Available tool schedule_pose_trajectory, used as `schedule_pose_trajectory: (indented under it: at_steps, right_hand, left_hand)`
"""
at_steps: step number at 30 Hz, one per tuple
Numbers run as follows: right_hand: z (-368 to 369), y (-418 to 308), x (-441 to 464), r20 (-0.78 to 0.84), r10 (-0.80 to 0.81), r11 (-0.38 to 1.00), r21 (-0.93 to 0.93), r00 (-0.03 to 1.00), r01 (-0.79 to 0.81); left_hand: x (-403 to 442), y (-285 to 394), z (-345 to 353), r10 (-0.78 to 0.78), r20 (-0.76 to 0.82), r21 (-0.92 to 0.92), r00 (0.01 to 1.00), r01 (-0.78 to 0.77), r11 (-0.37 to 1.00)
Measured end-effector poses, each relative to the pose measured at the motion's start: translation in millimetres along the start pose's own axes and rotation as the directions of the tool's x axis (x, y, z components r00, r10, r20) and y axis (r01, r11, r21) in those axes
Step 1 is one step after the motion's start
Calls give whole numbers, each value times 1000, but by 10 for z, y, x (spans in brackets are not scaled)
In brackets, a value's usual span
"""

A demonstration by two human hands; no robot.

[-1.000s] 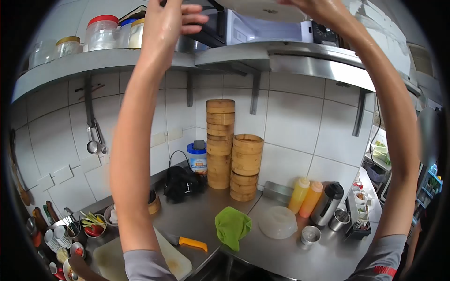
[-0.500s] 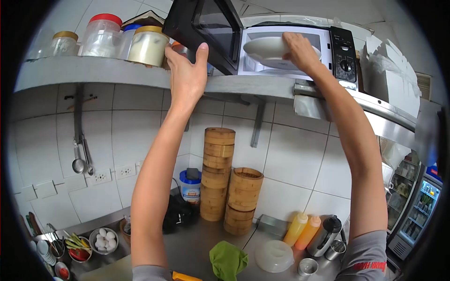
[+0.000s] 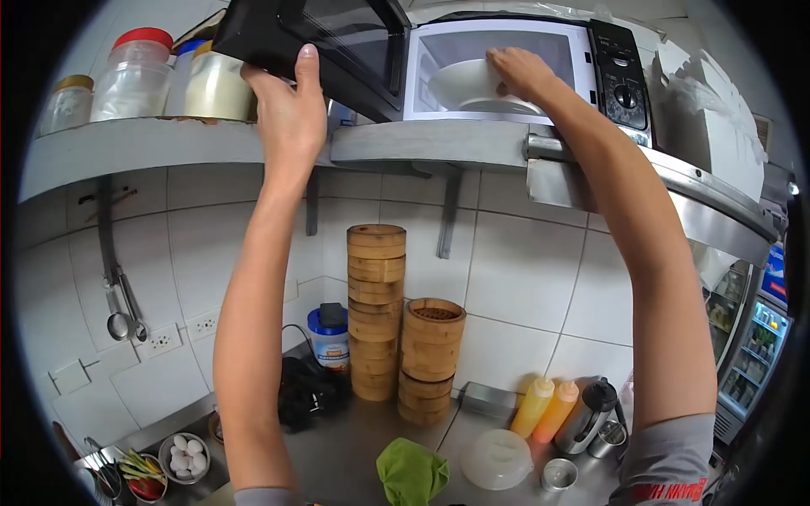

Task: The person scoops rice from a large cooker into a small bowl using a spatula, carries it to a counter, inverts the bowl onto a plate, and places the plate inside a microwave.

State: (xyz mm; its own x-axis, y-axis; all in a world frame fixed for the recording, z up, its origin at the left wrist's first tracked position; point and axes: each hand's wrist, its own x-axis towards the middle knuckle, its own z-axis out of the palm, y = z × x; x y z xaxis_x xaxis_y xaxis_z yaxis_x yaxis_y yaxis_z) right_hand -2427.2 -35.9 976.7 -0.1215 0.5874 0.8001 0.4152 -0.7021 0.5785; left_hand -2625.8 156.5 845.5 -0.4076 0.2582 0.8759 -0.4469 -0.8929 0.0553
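Note:
A white plate [image 3: 467,84], tilted, is inside the lit microwave [image 3: 506,30] on the high shelf. My right hand [image 3: 521,74] reaches in from the right and grips the plate's edge, fingers curled over it. To the left, the black microwave door [image 3: 354,51] stands swung wide. My left hand [image 3: 291,110] holds the lower edge of that door, thumb on the near face and the other fingers partly hidden behind it. Beside this hand stands a jar of pale powder [image 3: 218,84].
Jars, one a red-lidded jar [image 3: 133,80], line the shelf [image 3: 439,143]. White boxes [image 3: 709,110] stand right of the microwave. Below are tall bamboo steamers [image 3: 375,312], squeeze bottles [image 3: 533,405], a thermal jug [image 3: 586,417], a green cloth [image 3: 412,472] and a bowl of eggs [image 3: 187,455].
The plate has moved deeper into the microwave and sits lower, with my right hand still on it. My left hand has swung the door farther left, and the view has shifted slightly.

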Motion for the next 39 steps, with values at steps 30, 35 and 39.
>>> schedule_pose_trajectory:
  at_steps: [30,35,39]
  right_hand:
    - [402,330,287,644,311,945,-286,699,-157]
    - [-63,1264,326,-236,302,950,159,924,-270]
    - [-1324,114,-993,-296,605,588,792,739,-164]
  left_hand:
    - [-181,175,119,215,-125,-19,968,-219,975]
    - [-313,441,277,289,-43,122,956,-282,952]
    - [-484,845,435,390,162,132,907,-411,902]
